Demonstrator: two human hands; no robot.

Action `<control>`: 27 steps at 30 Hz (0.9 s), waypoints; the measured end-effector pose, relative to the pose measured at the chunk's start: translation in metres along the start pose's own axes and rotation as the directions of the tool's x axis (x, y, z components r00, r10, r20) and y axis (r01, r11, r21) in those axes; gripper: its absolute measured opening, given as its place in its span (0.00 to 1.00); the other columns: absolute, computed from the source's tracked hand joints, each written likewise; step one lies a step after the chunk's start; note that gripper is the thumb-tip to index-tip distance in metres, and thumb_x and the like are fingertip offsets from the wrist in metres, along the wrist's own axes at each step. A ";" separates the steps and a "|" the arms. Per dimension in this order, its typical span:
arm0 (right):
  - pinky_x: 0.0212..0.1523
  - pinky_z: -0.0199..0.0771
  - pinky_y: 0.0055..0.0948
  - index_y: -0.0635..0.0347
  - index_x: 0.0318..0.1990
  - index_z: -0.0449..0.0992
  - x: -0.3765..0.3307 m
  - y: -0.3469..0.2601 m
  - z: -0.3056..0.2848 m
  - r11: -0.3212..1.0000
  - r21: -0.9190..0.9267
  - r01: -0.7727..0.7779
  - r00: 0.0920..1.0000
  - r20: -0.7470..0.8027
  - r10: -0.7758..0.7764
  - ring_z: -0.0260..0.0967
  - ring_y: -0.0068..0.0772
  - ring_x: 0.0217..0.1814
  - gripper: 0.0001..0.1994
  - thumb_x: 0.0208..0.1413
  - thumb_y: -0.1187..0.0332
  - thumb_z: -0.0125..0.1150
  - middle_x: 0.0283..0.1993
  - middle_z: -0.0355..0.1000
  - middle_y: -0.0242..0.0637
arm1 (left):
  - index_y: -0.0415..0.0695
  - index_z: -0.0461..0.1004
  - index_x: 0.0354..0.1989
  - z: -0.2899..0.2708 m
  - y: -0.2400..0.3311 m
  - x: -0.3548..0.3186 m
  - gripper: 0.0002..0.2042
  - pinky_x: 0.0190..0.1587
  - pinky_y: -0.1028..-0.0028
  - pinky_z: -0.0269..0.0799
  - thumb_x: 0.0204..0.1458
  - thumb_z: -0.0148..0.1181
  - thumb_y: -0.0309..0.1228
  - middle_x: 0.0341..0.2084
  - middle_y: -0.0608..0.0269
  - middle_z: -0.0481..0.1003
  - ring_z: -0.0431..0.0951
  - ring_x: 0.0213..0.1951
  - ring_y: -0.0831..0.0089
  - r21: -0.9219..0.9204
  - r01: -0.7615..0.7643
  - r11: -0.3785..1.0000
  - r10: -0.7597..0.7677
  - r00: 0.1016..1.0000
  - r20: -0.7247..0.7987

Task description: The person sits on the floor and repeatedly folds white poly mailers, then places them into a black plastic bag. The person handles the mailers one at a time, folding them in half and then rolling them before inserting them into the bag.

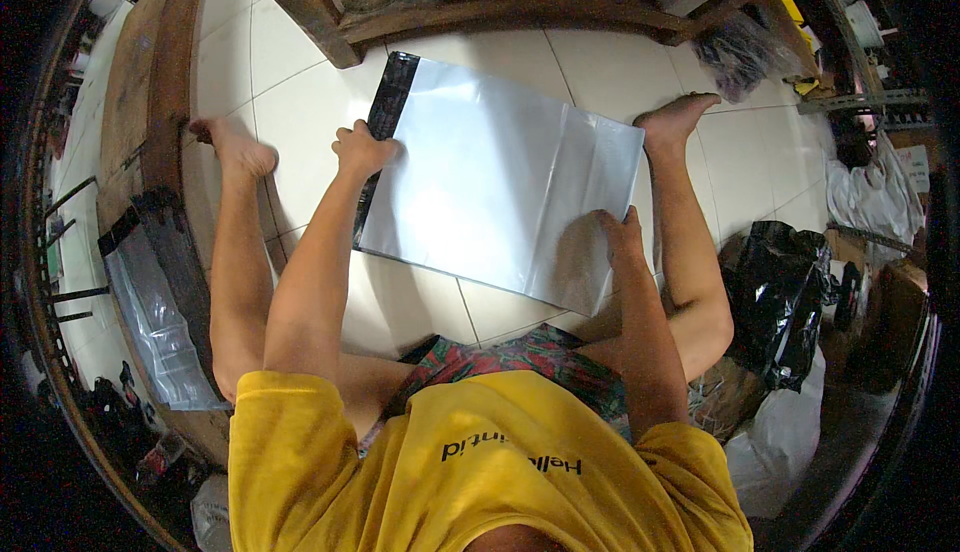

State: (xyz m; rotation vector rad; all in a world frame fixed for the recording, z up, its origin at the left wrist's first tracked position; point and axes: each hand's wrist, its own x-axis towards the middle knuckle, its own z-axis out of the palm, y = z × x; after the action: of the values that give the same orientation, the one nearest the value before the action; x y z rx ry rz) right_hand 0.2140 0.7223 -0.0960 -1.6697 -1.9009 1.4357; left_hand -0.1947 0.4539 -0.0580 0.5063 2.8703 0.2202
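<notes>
A large silvery-white plastic mailing bag [470, 172] with a black band along its left edge spreads over the floor tiles between my legs. My left hand [362, 150] is closed on that black edge, thumb lying over the white face and the other fingers bent at the border. At the bag's lower right, my right hand [622, 239] grips the edge, with some fingers hidden. A fold line runs down the bag's right part. Nothing else is seen in either hand.
A similar plastic bag [160, 302] lies on the wooden bench [165, 72] at left. Wooden furniture [500, 17] stands ahead. On the right are a black plastic bag [775, 292], white plastic [875, 197] and metal shelving [865, 102]. My bare feet flank the mailing bag.
</notes>
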 end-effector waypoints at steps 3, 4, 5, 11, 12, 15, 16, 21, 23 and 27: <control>0.45 0.76 0.43 0.66 0.58 0.64 -0.030 -0.048 -0.007 0.957 0.251 -0.145 0.987 0.104 0.123 0.74 0.45 0.45 0.28 0.54 0.66 0.70 0.48 0.75 0.47 | 0.30 0.69 0.50 -0.007 -0.009 0.015 0.32 0.40 0.62 0.80 0.44 0.72 0.43 0.38 0.42 0.77 0.82 0.36 0.55 -0.411 0.090 0.907 0.000 0.977 0.215; 0.46 0.76 0.43 0.65 0.59 0.63 -0.027 -0.046 -0.003 0.975 0.175 -0.141 0.988 0.089 0.126 0.74 0.45 0.46 0.29 0.54 0.66 0.71 0.48 0.75 0.47 | 0.31 0.68 0.51 0.010 -0.031 0.026 0.31 0.35 0.68 0.80 0.45 0.73 0.39 0.38 0.47 0.76 0.81 0.35 0.62 -0.539 0.145 0.829 -0.012 0.970 0.242; 0.46 0.76 0.44 0.65 0.59 0.62 -0.023 -0.038 -0.001 0.985 0.103 -0.140 0.990 0.050 0.135 0.73 0.45 0.47 0.29 0.54 0.67 0.71 0.48 0.74 0.47 | 0.32 0.68 0.52 0.004 -0.025 0.026 0.30 0.36 0.67 0.79 0.45 0.72 0.39 0.37 0.48 0.76 0.80 0.35 0.63 -0.590 0.175 0.788 0.004 0.957 0.289; 0.47 0.77 0.45 0.63 0.60 0.62 -0.034 -0.055 -0.014 0.918 0.346 -0.192 0.973 0.191 0.131 0.73 0.45 0.50 0.30 0.52 0.68 0.70 0.50 0.72 0.49 | 0.27 0.67 0.55 -0.017 -0.013 0.011 0.31 0.46 0.63 0.77 0.47 0.64 0.39 0.42 0.41 0.77 0.80 0.41 0.55 -0.593 0.246 0.767 0.046 0.900 0.433; 0.46 0.77 0.46 0.63 0.59 0.62 -0.038 -0.065 -0.018 0.869 0.439 -0.227 0.958 0.260 0.119 0.73 0.45 0.50 0.30 0.52 0.69 0.70 0.50 0.71 0.49 | 0.26 0.68 0.55 -0.017 -0.010 0.007 0.32 0.46 0.62 0.76 0.47 0.62 0.40 0.43 0.41 0.77 0.80 0.42 0.55 -0.589 0.265 0.763 -0.020 0.921 0.389; 0.50 0.77 0.44 0.64 0.61 0.61 -0.038 -0.073 -0.017 0.917 0.318 -0.242 0.967 0.162 0.199 0.73 0.43 0.50 0.30 0.52 0.70 0.68 0.51 0.72 0.47 | 0.27 0.68 0.56 -0.013 -0.011 0.009 0.31 0.48 0.62 0.75 0.49 0.60 0.41 0.44 0.41 0.78 0.80 0.43 0.55 -0.624 0.221 0.749 0.014 0.937 0.348; 0.49 0.78 0.44 0.66 0.61 0.62 -0.039 -0.075 -0.013 0.929 0.314 -0.193 0.977 0.148 0.153 0.75 0.44 0.49 0.29 0.53 0.70 0.67 0.50 0.73 0.48 | 0.27 0.68 0.56 -0.013 -0.014 0.010 0.30 0.48 0.62 0.75 0.50 0.59 0.40 0.43 0.41 0.78 0.80 0.42 0.56 -0.606 0.203 0.769 0.043 0.930 0.366; 0.46 0.81 0.46 0.70 0.59 0.65 -0.030 -0.073 -0.013 0.864 0.428 -0.264 0.945 0.295 0.143 0.77 0.47 0.45 0.25 0.55 0.72 0.64 0.48 0.76 0.50 | 0.28 0.69 0.55 -0.010 -0.017 0.009 0.26 0.48 0.62 0.74 0.53 0.56 0.38 0.39 0.46 0.79 0.79 0.40 0.59 -0.643 0.245 0.726 0.111 0.880 0.461; 0.48 0.79 0.45 0.69 0.57 0.68 -0.027 -0.070 -0.016 0.858 0.436 -0.271 0.935 0.330 0.128 0.75 0.47 0.48 0.24 0.54 0.71 0.65 0.49 0.75 0.49 | 0.29 0.70 0.54 -0.010 -0.017 0.007 0.25 0.47 0.62 0.74 0.54 0.56 0.36 0.39 0.47 0.79 0.79 0.40 0.59 -0.653 0.245 0.717 0.105 0.888 0.448; 0.48 0.81 0.44 0.71 0.54 0.71 -0.031 -0.077 -0.017 0.898 0.346 -0.271 0.958 0.189 0.217 0.78 0.49 0.47 0.20 0.55 0.72 0.64 0.48 0.77 0.50 | 0.29 0.71 0.53 -0.007 -0.015 0.008 0.22 0.45 0.63 0.74 0.53 0.57 0.33 0.38 0.47 0.78 0.78 0.39 0.60 -0.667 0.228 0.709 0.111 0.899 0.425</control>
State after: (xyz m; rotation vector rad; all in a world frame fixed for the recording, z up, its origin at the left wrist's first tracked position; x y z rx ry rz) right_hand 0.1883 0.7146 -0.0158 -1.6973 -1.3970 1.9217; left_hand -0.2085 0.4420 -0.0553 0.2501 2.1125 1.0098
